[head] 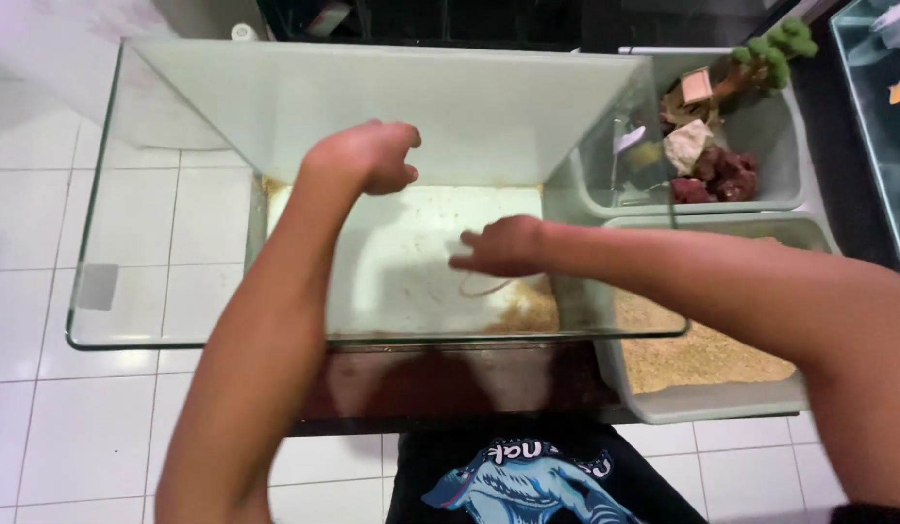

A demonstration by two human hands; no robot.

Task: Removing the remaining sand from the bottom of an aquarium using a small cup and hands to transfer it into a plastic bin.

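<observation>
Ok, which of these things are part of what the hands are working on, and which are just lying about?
In hand:
glass tank
sand pile in the tank
sand tub
left hand, over the tank
right hand, inside the tank, above the sand pile

Lying about:
decoration tub with rocks and a plastic tree
second tank, at the right edge

White tiled floor [81,427], bright even light.
</observation>
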